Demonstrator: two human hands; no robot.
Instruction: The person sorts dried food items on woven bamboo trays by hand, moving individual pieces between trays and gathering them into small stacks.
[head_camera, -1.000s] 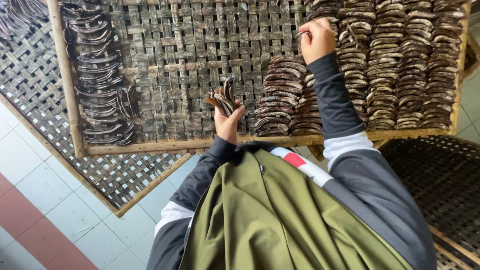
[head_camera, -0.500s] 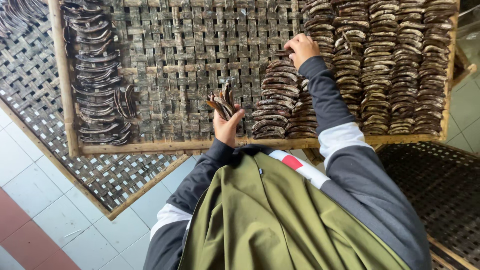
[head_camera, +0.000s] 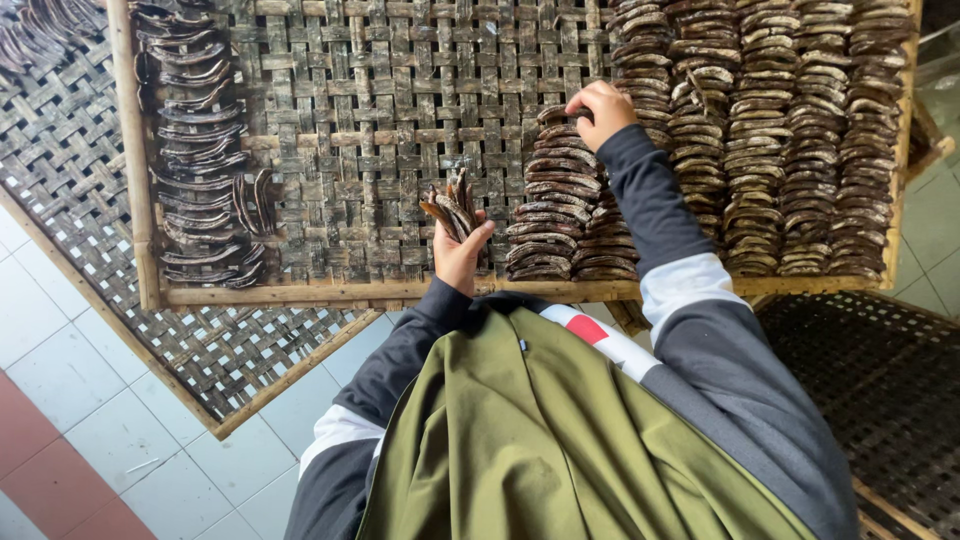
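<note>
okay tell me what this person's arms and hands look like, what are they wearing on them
Both hands, the left hand and the right hand, are bare, with no gloves. Each arm is in a long dark grey sleeve with a broad white band further up. An olive-green apron front covers the chest, beside a small red patch.

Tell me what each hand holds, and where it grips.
The left hand grips a bundle of dark curved strips by its lower ends. The right hand rests fingertips on the top strip of a stack; whether it grips cannot be told.

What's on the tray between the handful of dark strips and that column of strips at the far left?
Bare woven tray between the handful and the left column, seen from the head camera.
</note>
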